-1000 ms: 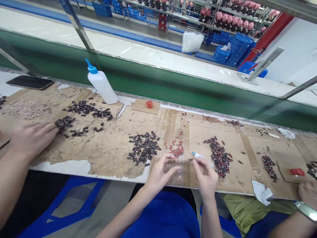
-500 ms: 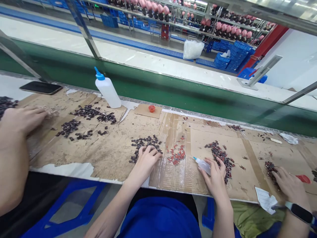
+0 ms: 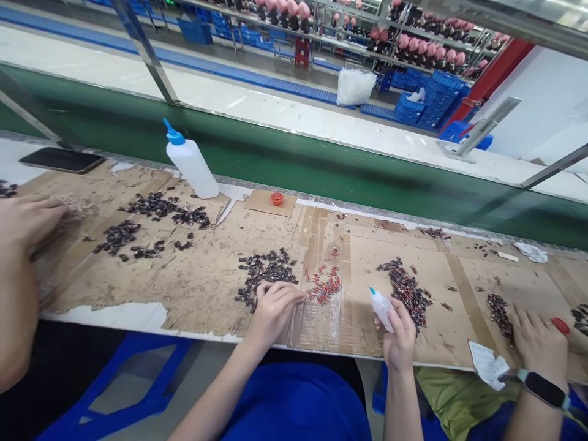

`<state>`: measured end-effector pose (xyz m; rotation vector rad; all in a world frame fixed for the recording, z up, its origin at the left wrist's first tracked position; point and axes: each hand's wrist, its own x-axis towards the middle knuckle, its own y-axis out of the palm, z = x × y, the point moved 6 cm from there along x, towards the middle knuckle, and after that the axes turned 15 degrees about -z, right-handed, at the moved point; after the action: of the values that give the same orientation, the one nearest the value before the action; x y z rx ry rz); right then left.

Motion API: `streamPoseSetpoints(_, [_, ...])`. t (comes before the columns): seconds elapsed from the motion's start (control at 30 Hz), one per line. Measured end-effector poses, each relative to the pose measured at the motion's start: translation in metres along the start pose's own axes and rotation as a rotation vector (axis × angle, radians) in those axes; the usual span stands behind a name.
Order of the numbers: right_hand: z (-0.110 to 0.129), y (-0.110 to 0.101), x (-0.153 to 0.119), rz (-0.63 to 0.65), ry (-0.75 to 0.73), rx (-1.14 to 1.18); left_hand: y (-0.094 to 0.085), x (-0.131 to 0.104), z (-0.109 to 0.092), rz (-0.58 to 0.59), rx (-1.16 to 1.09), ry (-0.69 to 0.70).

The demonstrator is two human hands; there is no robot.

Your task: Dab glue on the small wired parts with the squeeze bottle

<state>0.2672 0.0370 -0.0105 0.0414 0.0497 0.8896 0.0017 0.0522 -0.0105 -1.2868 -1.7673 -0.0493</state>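
Observation:
My right hand [image 3: 399,334] is wrapped around a small translucent squeeze bottle [image 3: 382,310], whose blue needle tip points up and to the left. My left hand [image 3: 277,304] rests at the near edge of a pile of small dark parts [image 3: 264,269]. Its fingers are drawn together and reach toward a cluster of small red parts with metal ends [image 3: 327,286]; whatever is between the fingertips is hidden. Just beyond the bottle lies a heap of mixed red and black parts [image 3: 408,293].
Cardboard [image 3: 202,275] covers the bench. A large white bottle with a blue nozzle [image 3: 195,168], a red cap [image 3: 277,199] and a phone [image 3: 62,160] stand or lie toward the back. Co-workers' hands are at the left [image 3: 30,220] and right [image 3: 539,340].
My left hand has shifted from the dark pile toward the red parts, its fingers closing together. My right hand has turned and raised the small bottle so its tip points more upward.

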Motion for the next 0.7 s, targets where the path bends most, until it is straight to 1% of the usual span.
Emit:
streamPoseSetpoints(0.07, [-0.003, 0.001, 0.000, -0.022, 0.046, 0.062, -0.003, 0.002, -0.001, -0.009, -0.009, 0.003])
streamPoseSetpoints(0.13, [-0.004, -0.001, 0.001, -0.055, 0.062, 0.110, -0.003, 0.003, -0.001, 0.001, 0.008, -0.004])
streamPoseSetpoints(0.23, [-0.002, -0.003, 0.004, -0.055, 0.033, 0.152, -0.002, 0.001, 0.005, 0.038, 0.105, -0.009])
streamPoseSetpoints(0.3, [-0.002, -0.006, 0.006, -0.053, 0.024, 0.175, -0.002, -0.002, 0.010, 0.070, 0.161, 0.014])
streamPoseSetpoints(0.43, [-0.007, -0.013, 0.009, -0.111, 0.033, 0.193, -0.005, -0.005, 0.013, 0.122, 0.208, 0.057])
streamPoseSetpoints(0.57, [-0.011, -0.013, 0.008, -0.162, 0.081, 0.236, -0.004, -0.001, 0.006, 0.184, 0.177, 0.066])
streamPoseSetpoints(0.7, [-0.011, -0.009, 0.006, -0.123, 0.130, 0.245, 0.003, -0.001, -0.005, 0.232, 0.120, 0.065])
